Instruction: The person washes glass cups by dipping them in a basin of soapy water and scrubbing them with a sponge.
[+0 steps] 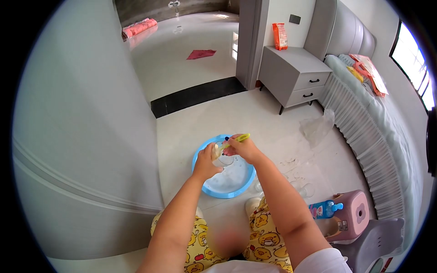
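Note:
Over a round blue basin [224,195] of sudsy water, my left hand [205,163] is closed around a clear glass [224,161]. My right hand [244,149] grips a brush by its yellow-green handle [245,137]. The brush's pale head is at the glass's mouth, beside my left fingers; how far it reaches inside is hard to see. Foam floats on the water below both hands. To the right of the basin, partly behind my right forearm, clear glassware [307,190] lies on the floor.
Right of me are a blue pump bottle [322,209], a pink stool [357,211] and a grey plastic seat [380,236]. A clear plastic bag [317,128] lies near the bed [364,120]. Ahead stand a nightstand [284,73] and a black doorway threshold [198,96].

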Available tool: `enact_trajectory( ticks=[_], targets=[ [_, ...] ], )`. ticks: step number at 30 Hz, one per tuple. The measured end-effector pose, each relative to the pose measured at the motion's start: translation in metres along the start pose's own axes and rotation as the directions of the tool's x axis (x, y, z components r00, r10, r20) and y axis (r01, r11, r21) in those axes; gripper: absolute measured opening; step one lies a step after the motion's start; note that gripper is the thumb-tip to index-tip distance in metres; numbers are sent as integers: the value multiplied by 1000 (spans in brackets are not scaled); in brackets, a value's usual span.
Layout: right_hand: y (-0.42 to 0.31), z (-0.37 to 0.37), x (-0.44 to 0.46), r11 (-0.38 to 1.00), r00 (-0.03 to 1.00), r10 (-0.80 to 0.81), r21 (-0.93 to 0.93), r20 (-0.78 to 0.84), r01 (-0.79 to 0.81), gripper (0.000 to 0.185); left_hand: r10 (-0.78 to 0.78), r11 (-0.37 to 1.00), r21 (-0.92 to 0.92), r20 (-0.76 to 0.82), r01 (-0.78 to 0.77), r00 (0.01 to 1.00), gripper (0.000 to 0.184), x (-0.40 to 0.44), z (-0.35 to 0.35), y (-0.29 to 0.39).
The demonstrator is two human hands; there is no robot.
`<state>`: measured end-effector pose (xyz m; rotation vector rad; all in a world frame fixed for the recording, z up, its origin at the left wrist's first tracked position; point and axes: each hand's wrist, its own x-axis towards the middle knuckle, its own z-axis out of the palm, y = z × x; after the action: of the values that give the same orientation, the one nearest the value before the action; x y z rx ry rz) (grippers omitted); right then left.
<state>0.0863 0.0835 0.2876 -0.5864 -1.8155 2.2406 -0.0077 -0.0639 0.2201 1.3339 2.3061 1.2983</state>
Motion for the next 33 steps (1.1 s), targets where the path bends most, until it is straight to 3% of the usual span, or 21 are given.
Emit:
enact_trajectory(
  ticks=[1, 3, 8, 10, 14, 17, 19, 23, 25, 26, 28, 31, 33],
  targets=[
    [1, 0, 1, 1000, 1000, 1, 1, 1, -1, 19, -8, 1000, 5, -16, 8, 1000, 83, -1, -1, 2],
    [0, -4, 2, 982, 998, -45, -186, -31, 39, 19, -20, 1000, 13, -23, 20, 1000, 84, -3, -7, 11],
    [0, -21, 5, 948, 997, -77, -311, -8, 70, 18, -61, 998, -2, -48, 61, 997, 90, 3, -6, -2],
    [-7, -20, 2, 935, 1000, 8, -356, -10, -11, 17, -86, 996, 12, -103, 87, 991, 90, 3, -4, -6],
    [-15, -11, -3, 937, 991, 128, -331, 40, -108, 16, -93, 995, 26, -99, 96, 991, 91, 3, -8, 1],
    [-9, -2, -5, 977, 989, 129, -180, 74, -114, 15, -81, 996, 39, -56, 84, 995, 87, 1, -7, 3],
    [-6, 2, -6, 998, 998, 57, 33, 32, -58, 15, -41, 994, 106, 10, 39, 999, 87, 0, -7, 3],
    [-2, -4, -1, 996, 999, -38, -85, -9, 38, 15, -73, 996, 44, -10, 73, 997, 88, -1, -5, 4],
    [-5, -9, 0, 935, 999, -48, -351, 7, 47, 17, -52, 996, -68, -49, 48, 997, 88, 3, -4, -2],
    [-6, -10, 0, 935, 999, -47, -351, 8, 47, 17, -53, 996, -69, -51, 50, 997, 88, 3, -3, -5],
    [-15, -7, -4, 909, 993, 90, -413, 81, -49, 17, -95, 995, -18, -53, 94, 994, 86, 2, -6, 1],
    [-6, -5, -4, 949, 983, 113, -309, 144, -64, 18, 28, 999, 36, -23, -27, 999, 86, 3, -6, -8],
    [-6, -6, -3, 970, 993, 77, -238, 90, -54, 17, -15, 1000, 20, 3, 15, 1000, 88, 2, -4, -9]
  ],
)
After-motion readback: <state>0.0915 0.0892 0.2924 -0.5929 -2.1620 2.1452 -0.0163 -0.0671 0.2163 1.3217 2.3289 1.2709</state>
